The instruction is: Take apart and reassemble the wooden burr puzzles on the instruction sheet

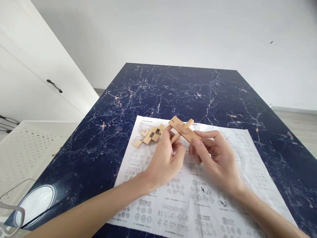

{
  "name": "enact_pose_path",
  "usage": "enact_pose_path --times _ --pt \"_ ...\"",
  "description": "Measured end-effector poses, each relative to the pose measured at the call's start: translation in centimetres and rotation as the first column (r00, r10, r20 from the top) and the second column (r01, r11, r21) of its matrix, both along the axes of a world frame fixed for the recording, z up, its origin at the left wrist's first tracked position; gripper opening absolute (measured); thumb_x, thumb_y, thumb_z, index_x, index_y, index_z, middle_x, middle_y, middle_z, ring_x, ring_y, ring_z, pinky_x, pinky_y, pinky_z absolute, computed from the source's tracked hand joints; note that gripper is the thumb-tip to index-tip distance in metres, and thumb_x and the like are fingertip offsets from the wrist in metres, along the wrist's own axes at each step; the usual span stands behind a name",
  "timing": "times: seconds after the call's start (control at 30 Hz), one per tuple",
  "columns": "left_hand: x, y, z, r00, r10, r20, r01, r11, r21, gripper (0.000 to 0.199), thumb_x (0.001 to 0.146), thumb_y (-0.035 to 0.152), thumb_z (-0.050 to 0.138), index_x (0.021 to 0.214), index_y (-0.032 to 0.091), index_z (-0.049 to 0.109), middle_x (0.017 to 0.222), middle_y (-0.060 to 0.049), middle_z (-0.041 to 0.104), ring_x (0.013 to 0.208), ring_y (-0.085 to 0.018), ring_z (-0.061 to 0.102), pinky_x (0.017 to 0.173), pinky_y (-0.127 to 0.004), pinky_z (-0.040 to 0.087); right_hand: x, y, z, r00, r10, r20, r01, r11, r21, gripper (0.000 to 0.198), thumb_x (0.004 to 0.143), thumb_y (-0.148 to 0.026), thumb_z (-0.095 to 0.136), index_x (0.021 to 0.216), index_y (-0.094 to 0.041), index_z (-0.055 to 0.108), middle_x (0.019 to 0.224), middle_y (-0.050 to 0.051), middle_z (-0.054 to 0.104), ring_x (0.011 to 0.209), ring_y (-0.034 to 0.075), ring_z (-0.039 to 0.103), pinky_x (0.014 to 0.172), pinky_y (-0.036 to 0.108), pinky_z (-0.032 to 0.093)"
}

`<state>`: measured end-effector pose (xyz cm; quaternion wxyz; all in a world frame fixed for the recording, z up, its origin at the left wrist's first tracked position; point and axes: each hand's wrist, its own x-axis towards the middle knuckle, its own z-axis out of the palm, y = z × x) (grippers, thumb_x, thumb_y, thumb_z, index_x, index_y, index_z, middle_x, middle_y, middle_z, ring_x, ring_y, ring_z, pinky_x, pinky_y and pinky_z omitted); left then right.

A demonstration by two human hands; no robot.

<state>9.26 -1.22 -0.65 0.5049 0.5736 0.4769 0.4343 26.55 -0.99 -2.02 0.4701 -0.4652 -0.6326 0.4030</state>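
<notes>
In the right hand (218,157), the near end of a flat wooden strip (192,135) is pinched between thumb and index finger. In the curled fingers of the left hand (168,157), the lower end of a thinner wooden stick (190,123) is held. Between both sets of fingers, the strip is slanted, its long axis running from far left to near right; it is crossed by the stick, pointed far right. Left of the left fingers, wooden blocks (148,140) are clustered on a printed sheet (240,145), spread on a blue table (173,86).
</notes>
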Motion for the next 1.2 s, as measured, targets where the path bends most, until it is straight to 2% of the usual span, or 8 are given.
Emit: enact_pose_path --times 0.17,0.3,0.47,0.6,0.73,0.87,1.0,1.2 --pt "0.0 0.1 0.4 0.991 0.027 0.132 -0.013 0.995 -0.102 0.026 0.099 0.016 0.057 0.121 0.022 0.044 0.096 -0.001 0.057 0.079 -0.016 0.057 0.070 -0.032 0.050 -0.4 -0.2 0.3 0.997 0.077 0.028 -0.078 0.995 0.057 0.006 0.110 -0.031 0.058 0.112 -0.026 0.057 0.071 -0.003 0.067 0.058 0.014 0.060 0.049 0.026 0.044" --pt "0.0 0.1 0.5 0.977 0.022 0.211 0.010 0.988 -0.151 0.032 0.096 0.012 0.060 0.120 0.023 0.043 0.098 0.000 0.059 0.078 -0.014 0.059 0.072 -0.031 0.051 -0.6 -0.4 0.4 0.994 0.103 0.034 -0.106 0.991 0.083 0.004 0.110 -0.028 0.057 0.110 -0.027 0.054 0.072 -0.004 0.070 0.058 0.013 0.060 0.052 0.027 0.045" --pt "0.0 0.1 0.6 0.964 -0.003 0.265 0.049 0.985 -0.165 0.040 0.094 0.009 0.061 0.125 0.024 0.041 0.099 0.000 0.059 0.078 -0.014 0.060 0.073 -0.032 0.052 -0.5 -0.4 0.3 0.994 0.103 -0.038 -0.102 0.995 0.021 0.010 0.108 -0.030 0.061 0.112 -0.027 0.052 0.075 -0.002 0.073 0.057 0.014 0.059 0.051 0.027 0.045" --pt "0.0 0.1 0.8 0.973 -0.022 0.231 0.058 0.987 -0.149 0.041 0.094 0.009 0.061 0.128 0.023 0.045 0.096 0.000 0.057 0.077 -0.014 0.055 0.067 -0.029 0.046 -0.2 0.0 0.6 0.988 0.072 -0.134 -0.079 0.995 -0.053 0.010 0.107 -0.034 0.063 0.110 -0.026 0.057 0.068 -0.004 0.069 0.053 0.013 0.055 0.049 0.026 0.044" --pt "0.1 0.0 0.8 0.982 -0.016 0.187 0.046 0.987 -0.154 0.051 0.095 0.011 0.059 0.142 0.025 0.043 0.096 0.000 0.054 0.074 -0.013 0.050 0.064 -0.028 0.043 0.7 0.8 0.8 0.982 -0.032 -0.189 0.009 0.992 -0.125 0.010 0.105 -0.035 0.067 0.105 -0.026 0.062 0.061 -0.004 0.066 0.050 0.012 0.052 0.048 0.026 0.042" --pt "0.2 -0.2 0.4 0.990 -0.024 0.137 0.045 0.988 -0.150 0.064 0.097 0.016 0.061 0.153 0.025 0.033 0.103 -0.002 0.056 0.080 -0.014 0.054 0.072 -0.031 0.048 1.7 1.9 0.9 0.954 -0.198 -0.226 0.159 0.971 -0.177 0.003 0.098 -0.028 0.069 0.098 -0.025 0.068 0.057 -0.004 0.060 0.052 0.014 0.052 0.049 0.027 0.041" --pt "0.1 -0.3 0.0 0.994 -0.051 0.098 0.062 0.991 -0.115 0.062 0.100 0.020 0.060 0.154 0.025 0.031 0.102 -0.002 0.056 0.079 -0.015 0.053 0.076 -0.032 0.049 2.6 3.2 0.9 0.922 -0.319 -0.219 0.279 0.940 -0.195 0.004 0.090 -0.022 0.070 0.087 -0.023 0.073 0.061 -0.002 0.060 0.052 0.014 0.050 0.047 0.028 0.039" --pt "-0.2 -0.3 -0.1 0.992 -0.127 -0.010 0.126 0.991 -0.054 0.050 0.101 0.021 0.057 0.148 0.021 0.037 0.107 -0.004 0.057 0.078 -0.014 0.053 0.073 -0.034 0.049 5.1 5.4 0.9 0.844 -0.505 -0.180 0.493 0.863 -0.107 0.009 0.087 -0.021 0.071 0.080 -0.023 0.076 0.060 -0.001 0.058 0.050 0.014 0.049 0.046 0.030 0.036"
